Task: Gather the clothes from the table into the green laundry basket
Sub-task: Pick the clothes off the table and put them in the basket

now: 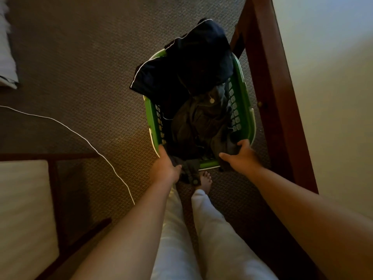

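basket: green laundry basket [245, 110] sits on the carpet [80, 67], just beside the table [268, 77] frame on your right, in front of your bare foot [205, 181].
axis: long axis runs roughly straight away from you, one short end faces you, opening up.
load: navy garment [193, 63] is heaped at the far end and spills over the far and left rim. grey garment [199, 122] fills the near half. grey flap [190, 170] hangs outside over the near rim.
left hand [166, 168]: grasping the near-left corner of the rim.
right hand [242, 156]: grasping the near-right corner, fingers curled over the rim onto grey cloth.
step: looks like a lift or drag of the loaded basket; gathering seems close to done.
how: tuck the flap and the navy overhang inside first. both your grips are at the near end, so the far end will likely dip. slide your hands to the long sides at mid-length and lift level.
risk: white cord [80, 134] lies on the carpet to your left. step clear of it.
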A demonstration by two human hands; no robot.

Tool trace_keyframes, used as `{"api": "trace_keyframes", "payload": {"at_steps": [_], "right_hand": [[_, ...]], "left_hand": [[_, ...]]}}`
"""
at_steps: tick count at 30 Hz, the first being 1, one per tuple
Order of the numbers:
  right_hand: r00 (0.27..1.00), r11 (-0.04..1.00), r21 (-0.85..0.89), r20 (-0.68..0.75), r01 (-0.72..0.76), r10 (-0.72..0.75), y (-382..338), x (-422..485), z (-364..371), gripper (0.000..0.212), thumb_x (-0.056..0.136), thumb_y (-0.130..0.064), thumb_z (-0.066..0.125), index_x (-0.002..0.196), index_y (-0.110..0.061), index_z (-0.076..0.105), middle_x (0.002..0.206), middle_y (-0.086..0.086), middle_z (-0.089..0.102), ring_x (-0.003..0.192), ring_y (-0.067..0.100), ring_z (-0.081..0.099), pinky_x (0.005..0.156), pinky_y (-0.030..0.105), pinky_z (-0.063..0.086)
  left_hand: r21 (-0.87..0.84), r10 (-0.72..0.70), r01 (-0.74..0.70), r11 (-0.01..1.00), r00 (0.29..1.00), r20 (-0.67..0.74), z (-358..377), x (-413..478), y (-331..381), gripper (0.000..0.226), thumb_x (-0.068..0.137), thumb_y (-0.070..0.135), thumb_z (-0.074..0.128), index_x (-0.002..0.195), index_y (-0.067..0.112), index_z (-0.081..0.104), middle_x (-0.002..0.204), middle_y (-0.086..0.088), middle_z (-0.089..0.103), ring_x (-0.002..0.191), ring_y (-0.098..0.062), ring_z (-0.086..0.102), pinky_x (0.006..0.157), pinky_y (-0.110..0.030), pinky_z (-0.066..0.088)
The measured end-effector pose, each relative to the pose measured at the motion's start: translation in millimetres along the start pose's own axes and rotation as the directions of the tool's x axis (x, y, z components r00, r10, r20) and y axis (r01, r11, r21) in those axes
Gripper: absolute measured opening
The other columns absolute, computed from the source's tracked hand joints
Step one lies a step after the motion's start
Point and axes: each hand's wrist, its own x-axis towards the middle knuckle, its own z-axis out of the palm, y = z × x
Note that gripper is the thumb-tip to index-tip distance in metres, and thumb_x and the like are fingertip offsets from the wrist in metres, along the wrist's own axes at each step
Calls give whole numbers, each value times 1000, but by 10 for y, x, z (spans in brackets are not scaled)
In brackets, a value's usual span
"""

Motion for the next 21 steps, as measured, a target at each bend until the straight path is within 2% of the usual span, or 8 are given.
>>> {"api": "trace_keyframes", "payload": {"at_steps": [4, 6, 9, 13, 15, 16, 18, 21], "right_hand": [[981, 916, 389, 194, -97, 22, -492, -43, -19, 63, 84, -39, 80, 135, -24, 46, 128, 4, 58, 114, 28, 59, 99, 48, 53], [973, 846, 519, 232, -119, -6, -785, -35, -67, 46, 90, -28, 75, 130, -23, 54, 126, 7, 62, 113, 29, 60, 98, 48, 53], [978, 677, 729, 195, -97, -70, -1191, -13, -202, 31, 94, -16, 68, 123, -22, 61, 126, 14, 64, 113, 33, 62, 96, 46, 55], [959, 258, 963, 149, -84, -243, -1613, -72, -412, 31, 102, -1, 53, 128, -17, 56, 126, 14, 62, 107, 23, 65, 88, 35, 57], [933, 309, 951, 110, 1, -343, -1680, -89, -434, 41, 101, 3, 50, 134, -21, 53, 140, 14, 56, 125, 25, 59, 104, 42, 52], [918, 472, 877, 115, 86, -379, -1660, -79, -428, 48, 100, 5, 49, 139, -23, 50, 149, 12, 50, 134, 25, 53, 108, 43, 49], [896, 822, 480, 146, 307, -420, -1526, -12, -381, 65, 97, 4, 50, 150, -31, 37, 158, 6, 41, 138, 27, 47, 104, 42, 51], [926, 931, -14, 115, 364, -360, -1122, 39, -249, 69, 93, -7, 64, 147, -36, 32, 145, 7, 52, 123, 31, 57, 89, 44, 57]], "left_hand": [[-149, 22, 2, 989, 986, 164, 27, -14, 109, 71, 82, 40, 75, 137, 45, 30, 124, -10, 65, 109, -38, 66, 92, -51, 57], [-384, 10, 82, 920, 972, 233, -88, -42, 281, 55, 79, 41, 78, 120, 49, 41, 119, -8, 64, 99, -33, 67, 74, -51, 62], [-793, -5, 161, 588, 981, 195, -398, -21, 611, 40, 97, 11, 67, 130, 29, 53, 120, -9, 63, 86, -19, 64, 57, -36, 61], [-980, 44, 16, 200, 999, 25, -864, 156, 932, 41, 100, 9, 63, 137, 22, 52, 115, -11, 63, 61, -7, 59, 59, -33, 61], [-972, 74, -12, 236, 997, 6, -982, 191, 1020, 38, 103, 10, 59, 136, 26, 48, 115, -9, 62, 70, -11, 61, 70, -40, 64], [-948, 93, -11, 318, 995, 20, -988, 214, 1024, 41, 104, 11, 58, 139, 30, 46, 119, -8, 62, 79, -14, 63, 76, -44, 64], [-801, 109, -5, 598, 991, 76, -915, 249, 954, 50, 103, 17, 58, 145, 37, 41, 129, -6, 60, 100, -21, 67, 88, -51, 62], [-491, 58, 41, 870, 981, 184, -711, 210, 743, 62, 97, 24, 59, 152, 36, 37, 138, -4, 58, 123, -32, 60, 104, -51, 52]]}}
